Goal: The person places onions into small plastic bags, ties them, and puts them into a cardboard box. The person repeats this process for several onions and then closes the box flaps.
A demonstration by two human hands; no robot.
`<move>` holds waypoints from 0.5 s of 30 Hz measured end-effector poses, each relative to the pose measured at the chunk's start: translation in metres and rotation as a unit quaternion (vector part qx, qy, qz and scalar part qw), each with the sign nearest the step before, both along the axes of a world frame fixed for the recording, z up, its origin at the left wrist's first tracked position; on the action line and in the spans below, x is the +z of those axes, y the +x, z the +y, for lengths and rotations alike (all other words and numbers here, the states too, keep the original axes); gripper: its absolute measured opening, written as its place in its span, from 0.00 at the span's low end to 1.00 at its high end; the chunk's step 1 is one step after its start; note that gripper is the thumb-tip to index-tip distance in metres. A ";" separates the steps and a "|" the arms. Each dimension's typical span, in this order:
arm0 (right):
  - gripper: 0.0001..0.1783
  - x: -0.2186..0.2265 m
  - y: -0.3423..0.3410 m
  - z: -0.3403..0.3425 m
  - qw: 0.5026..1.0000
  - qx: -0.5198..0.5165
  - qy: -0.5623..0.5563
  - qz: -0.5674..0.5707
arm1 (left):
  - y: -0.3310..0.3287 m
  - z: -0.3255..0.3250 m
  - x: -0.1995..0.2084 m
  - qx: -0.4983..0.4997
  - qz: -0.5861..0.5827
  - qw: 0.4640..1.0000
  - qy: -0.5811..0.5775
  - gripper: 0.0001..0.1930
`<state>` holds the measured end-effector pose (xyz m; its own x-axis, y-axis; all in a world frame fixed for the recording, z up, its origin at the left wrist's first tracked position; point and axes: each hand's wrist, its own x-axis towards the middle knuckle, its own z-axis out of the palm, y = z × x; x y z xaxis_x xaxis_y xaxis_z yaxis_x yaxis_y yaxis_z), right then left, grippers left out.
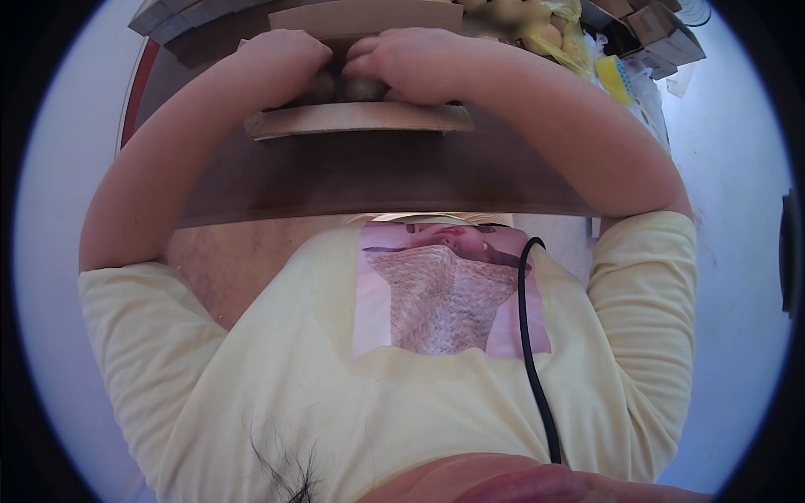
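An open cardboard box [360, 119] stands on the dark brown table, its near and far flaps folded outward. Both of my hands reach into it. At the box's left side is my left hand [295, 57], its fingers bent inward and down; what they close on is hidden in shadow. Across from it, my right hand [411, 63] has curled fingers over the right half of the box. Just beneath those fingers shows a rounded, dull grey-brown thing [363, 90], too dark to name. The two hands are slightly apart.
The dark table [377, 172] ends just before my body. To the far right lie yellow plastic bags [570, 38] with round pale things, a yellow roll [614, 80] and small cardboard boxes [667, 38]. More boxes [180, 17] are at the far left. A black cable [528, 335] hangs over my shirt.
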<state>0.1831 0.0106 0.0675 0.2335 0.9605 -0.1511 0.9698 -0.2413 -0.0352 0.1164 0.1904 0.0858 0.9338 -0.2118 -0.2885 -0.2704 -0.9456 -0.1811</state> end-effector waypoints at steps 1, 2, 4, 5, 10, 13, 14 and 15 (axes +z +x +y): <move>0.27 0.001 -0.002 0.001 1.000 0.014 -0.019 0.004 | -0.001 0.000 -0.001 -0.007 -0.005 1.000 0.005 0.12; 0.28 0.002 -0.004 0.003 0.999 0.028 -0.038 0.008 | -0.003 0.001 -0.002 -0.013 -0.011 1.000 0.010 0.12; 0.28 0.002 -0.001 0.012 0.995 0.010 -0.094 0.010 | -0.006 0.008 -0.007 -0.028 -0.025 0.999 -0.021 0.12; 0.28 0.003 0.000 0.016 0.992 0.001 -0.122 0.011 | -0.008 0.010 -0.007 -0.035 -0.033 0.998 -0.036 0.12; 0.28 0.011 0.000 0.018 0.991 0.022 -0.131 0.029 | -0.012 0.013 -0.003 -0.012 -0.014 0.999 -0.028 0.17; 0.28 0.012 0.000 0.010 0.992 0.027 -0.118 0.046 | -0.014 0.014 -0.005 -0.024 -0.040 0.997 -0.057 0.18; 0.28 0.014 -0.001 0.005 0.992 0.026 -0.115 0.053 | -0.014 0.013 -0.006 -0.028 -0.050 0.996 -0.068 0.18; 0.28 0.015 -0.001 0.001 0.990 0.021 -0.124 0.058 | -0.013 0.010 -0.007 -0.042 -0.056 0.994 -0.083 0.18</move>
<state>0.1822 0.0113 0.0829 0.1605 0.8994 -0.4065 0.9721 -0.2153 -0.0927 0.1029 0.2007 0.0784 0.9352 -0.3257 -0.1389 -0.3361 -0.9400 -0.0587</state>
